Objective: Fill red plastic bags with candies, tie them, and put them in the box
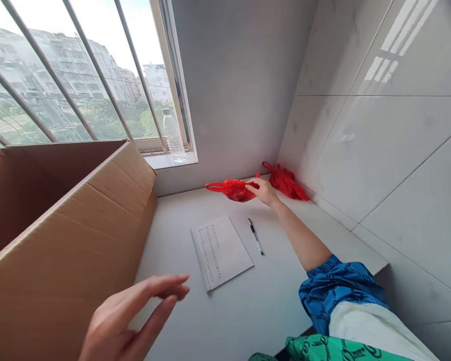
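Observation:
My right hand (265, 191) reaches to the far end of the white counter (180, 220), its fingers pinching a crumpled red plastic bag (231, 190). A second red plastic bag (285, 181) lies bunched in the corner against the tiled wall, just beyond that hand. My left hand (131, 316) hovers close to the camera at the lower edge, fingers apart and holding nothing. It is nearest to a sheaf of printed white paper (221, 253). A black ballpoint pen (255, 235) lies to the right of the paper.
A large open cardboard box (67, 235) fills the left side, its wall rising beside the counter. A plastic water bottle (173, 136) stands on the sill of a barred window (71, 75). Glossy white tiles (383, 150) form the right wall.

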`<act>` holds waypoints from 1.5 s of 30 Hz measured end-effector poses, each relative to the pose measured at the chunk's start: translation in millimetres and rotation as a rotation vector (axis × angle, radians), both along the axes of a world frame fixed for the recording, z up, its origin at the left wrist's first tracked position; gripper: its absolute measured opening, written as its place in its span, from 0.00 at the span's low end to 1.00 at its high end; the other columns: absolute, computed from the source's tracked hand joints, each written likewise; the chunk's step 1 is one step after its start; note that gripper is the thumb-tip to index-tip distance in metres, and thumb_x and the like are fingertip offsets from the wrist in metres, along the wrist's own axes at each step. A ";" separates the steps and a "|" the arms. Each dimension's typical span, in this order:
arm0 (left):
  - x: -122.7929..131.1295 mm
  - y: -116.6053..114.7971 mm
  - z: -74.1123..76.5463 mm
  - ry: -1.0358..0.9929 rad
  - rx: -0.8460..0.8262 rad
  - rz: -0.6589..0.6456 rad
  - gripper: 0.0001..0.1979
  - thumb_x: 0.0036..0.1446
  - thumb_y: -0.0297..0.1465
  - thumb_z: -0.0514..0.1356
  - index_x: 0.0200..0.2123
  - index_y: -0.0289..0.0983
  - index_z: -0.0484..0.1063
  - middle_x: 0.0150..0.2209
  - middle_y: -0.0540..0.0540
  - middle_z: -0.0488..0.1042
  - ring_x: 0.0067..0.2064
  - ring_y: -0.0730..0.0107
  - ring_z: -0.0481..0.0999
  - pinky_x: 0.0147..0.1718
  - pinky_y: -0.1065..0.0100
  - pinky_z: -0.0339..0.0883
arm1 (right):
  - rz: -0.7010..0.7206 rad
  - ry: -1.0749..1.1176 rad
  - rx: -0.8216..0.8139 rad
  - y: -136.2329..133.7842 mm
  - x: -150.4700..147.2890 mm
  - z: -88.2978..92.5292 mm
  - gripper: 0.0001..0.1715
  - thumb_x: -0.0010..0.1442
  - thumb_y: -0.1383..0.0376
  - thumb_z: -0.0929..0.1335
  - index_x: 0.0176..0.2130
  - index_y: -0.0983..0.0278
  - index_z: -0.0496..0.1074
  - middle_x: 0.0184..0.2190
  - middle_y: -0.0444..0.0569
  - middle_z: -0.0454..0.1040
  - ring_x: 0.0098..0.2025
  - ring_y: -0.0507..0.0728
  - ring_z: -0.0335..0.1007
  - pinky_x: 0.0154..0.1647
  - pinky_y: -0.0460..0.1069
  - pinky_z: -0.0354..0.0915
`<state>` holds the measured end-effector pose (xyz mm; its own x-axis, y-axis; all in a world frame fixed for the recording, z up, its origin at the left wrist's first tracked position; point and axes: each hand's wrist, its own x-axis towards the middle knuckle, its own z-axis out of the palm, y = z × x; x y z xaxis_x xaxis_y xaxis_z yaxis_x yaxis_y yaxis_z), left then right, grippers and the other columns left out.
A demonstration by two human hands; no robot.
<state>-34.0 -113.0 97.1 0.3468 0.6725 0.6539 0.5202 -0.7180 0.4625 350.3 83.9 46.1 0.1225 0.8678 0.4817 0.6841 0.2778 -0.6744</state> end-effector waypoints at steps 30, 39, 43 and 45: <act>42.2 98.8 -76.7 0.209 -0.093 0.110 0.19 0.65 0.37 0.56 0.58 0.44 0.67 0.57 0.44 0.70 0.56 0.58 0.70 0.50 0.59 0.66 | 0.301 -0.093 -0.133 -112.1 -70.9 -37.6 0.15 0.63 0.59 0.67 0.49 0.57 0.72 0.44 0.47 0.77 0.28 0.51 0.68 0.32 0.49 0.64; 52.4 103.3 -94.7 0.159 -0.051 0.139 0.10 0.67 0.33 0.54 0.39 0.40 0.75 0.37 0.48 0.79 0.40 0.64 0.76 0.43 0.62 0.65 | 0.357 -0.096 -0.172 -120.6 -72.0 -41.3 0.11 0.66 0.59 0.65 0.35 0.59 0.75 0.32 0.45 0.76 0.30 0.53 0.68 0.31 0.48 0.60; 43.8 101.2 -91.0 0.044 -0.152 0.150 0.12 0.68 0.35 0.52 0.45 0.41 0.74 0.42 0.48 0.80 0.43 0.65 0.77 0.45 0.64 0.66 | 0.318 0.087 -0.156 -119.8 -79.4 -37.6 0.15 0.65 0.52 0.66 0.40 0.59 0.74 0.37 0.48 0.76 0.33 0.54 0.68 0.33 0.49 0.64; 44.1 98.8 -89.0 0.086 -0.151 0.086 0.14 0.69 0.35 0.50 0.47 0.43 0.75 0.43 0.49 0.80 0.44 0.65 0.77 0.48 0.63 0.66 | 0.362 0.069 -0.175 -119.8 -86.8 -37.7 0.15 0.63 0.51 0.67 0.41 0.59 0.75 0.38 0.48 0.76 0.32 0.54 0.68 0.33 0.49 0.63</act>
